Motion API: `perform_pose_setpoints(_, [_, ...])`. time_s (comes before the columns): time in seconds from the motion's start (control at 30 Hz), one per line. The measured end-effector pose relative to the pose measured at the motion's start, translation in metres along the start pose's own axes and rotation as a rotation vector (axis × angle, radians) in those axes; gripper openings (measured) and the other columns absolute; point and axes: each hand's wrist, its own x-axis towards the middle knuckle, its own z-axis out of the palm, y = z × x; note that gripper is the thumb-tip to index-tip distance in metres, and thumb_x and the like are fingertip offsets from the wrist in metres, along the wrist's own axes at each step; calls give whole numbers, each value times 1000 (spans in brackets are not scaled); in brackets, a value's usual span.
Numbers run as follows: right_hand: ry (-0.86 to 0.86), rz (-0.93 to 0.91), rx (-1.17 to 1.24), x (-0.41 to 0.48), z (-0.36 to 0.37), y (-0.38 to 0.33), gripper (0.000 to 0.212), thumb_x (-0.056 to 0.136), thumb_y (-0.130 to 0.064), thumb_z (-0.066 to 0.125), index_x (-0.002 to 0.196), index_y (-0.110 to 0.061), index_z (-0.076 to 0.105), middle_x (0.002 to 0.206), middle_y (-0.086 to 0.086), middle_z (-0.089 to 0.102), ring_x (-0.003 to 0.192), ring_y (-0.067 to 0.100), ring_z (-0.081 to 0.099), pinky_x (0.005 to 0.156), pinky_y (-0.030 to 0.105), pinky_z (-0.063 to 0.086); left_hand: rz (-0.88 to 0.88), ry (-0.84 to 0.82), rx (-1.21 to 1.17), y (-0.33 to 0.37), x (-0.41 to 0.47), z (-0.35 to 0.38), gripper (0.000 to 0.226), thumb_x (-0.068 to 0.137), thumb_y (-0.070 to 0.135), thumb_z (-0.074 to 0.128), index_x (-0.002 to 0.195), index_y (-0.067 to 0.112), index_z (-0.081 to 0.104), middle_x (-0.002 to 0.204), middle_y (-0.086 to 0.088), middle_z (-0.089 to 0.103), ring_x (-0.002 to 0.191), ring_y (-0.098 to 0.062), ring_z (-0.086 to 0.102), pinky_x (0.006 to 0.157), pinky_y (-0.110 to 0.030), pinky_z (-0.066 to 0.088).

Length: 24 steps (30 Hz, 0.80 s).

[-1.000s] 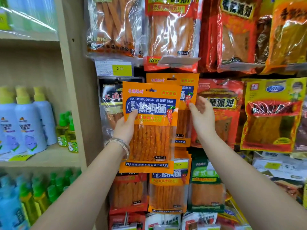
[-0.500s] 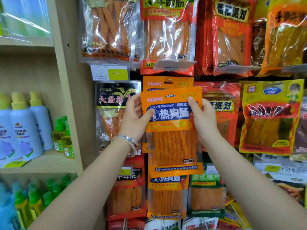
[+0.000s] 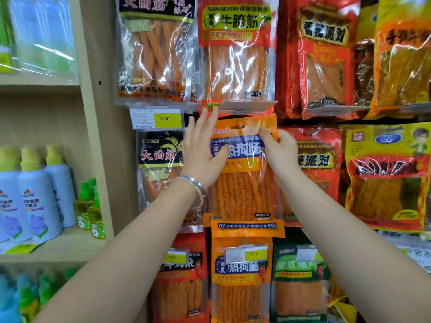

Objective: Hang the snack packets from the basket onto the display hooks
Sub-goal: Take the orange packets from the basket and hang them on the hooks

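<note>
Orange snack packet (image 3: 245, 194) is up against the display, just right of and a bit below the yellow 2.00 price tag (image 3: 166, 118). My right hand (image 3: 282, 152) pinches the packet's top right corner on the header strip, fingers curled onto it. Left hand (image 3: 203, 157), between the tag and the packet, is spread flat with straight fingers, only the thumb resting on the blue label. Looks light and floppy to me: thin crinkly film, slick, with stiffish sticks inside. So I'd hold the flat header near the hang slot, not the belly. Can't tell if the slot has caught a hook yet.
</note>
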Motion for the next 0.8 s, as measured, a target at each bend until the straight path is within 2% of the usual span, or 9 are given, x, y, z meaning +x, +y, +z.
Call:
perform_pose_setpoints(0.07, [10,6,-36,3,2,5,39,90,-35,58,58,-22,40,64,2,49,62,15,45,61,31,34,6,-11,-51,-3,-1,2,77,84,29,48,148,38,7,157,9,7,144,-13,-3,113,-36,0])
perform_pose_setpoints(0.17, [15,16,-55,3,0,16,35,91,-38,57,65,-17,48,69,5,53,66,17,47,62,32,35,9,-62,-107,-10,-7,9,78,86,28,50,149,34,4,157,11,7,141,-2,1,111,-27,4])
perform_pose_setpoints(0.23, [24,-39,-117,-1,-2,23,26,91,-37,58,79,-14,54,75,-2,55,71,13,49,65,29,39,-20,-116,-54,-20,-17,18,79,89,27,54,149,31,4,157,11,6,139,3,1,111,-25,6])
perform_pose_setpoints(0.3, [50,-112,-146,-12,-5,30,21,89,-30,63,102,-18,53,94,-7,56,84,9,52,72,19,42,-37,-177,47,-33,-31,29,78,89,28,55,150,28,5,157,10,3,139,2,-1,114,-27,5])
perform_pose_setpoints(0.37, [107,-250,-244,-26,-10,39,41,85,-25,67,120,-17,48,114,-3,51,98,10,51,84,20,42,-26,-241,121,-45,-49,38,77,89,29,55,150,27,8,157,10,-4,140,0,-6,114,-28,2])
perform_pose_setpoints(0.47, [134,-584,-557,-51,-17,62,54,81,-13,68,131,-12,46,130,12,47,121,22,41,102,31,33,9,-296,169,-60,-74,49,75,89,28,54,150,26,9,155,11,-17,142,-5,-14,113,-29,3])
perform_pose_setpoints(0.6, [-109,-734,-915,-75,-20,103,62,80,-14,71,137,-11,47,147,16,39,136,35,36,109,49,30,48,-324,259,-74,-94,64,79,89,30,53,150,24,4,149,13,-29,138,-3,-23,111,-24,2])
perform_pose_setpoints(0.7, [-224,-684,-1050,-71,-17,118,74,77,-20,75,142,-8,40,148,19,36,137,36,35,110,46,23,26,-374,353,-85,-92,75,86,87,34,54,150,22,-5,144,10,-38,136,-8,-26,113,-30,8])
perform_pose_setpoints(0.8, [-278,-627,-1118,-55,-7,120,75,77,-19,74,142,-8,39,148,20,36,137,35,36,110,42,25,-42,-403,356,-94,-77,84,88,87,37,54,150,21,-5,146,7,-35,138,-9,-22,113,-34,14])
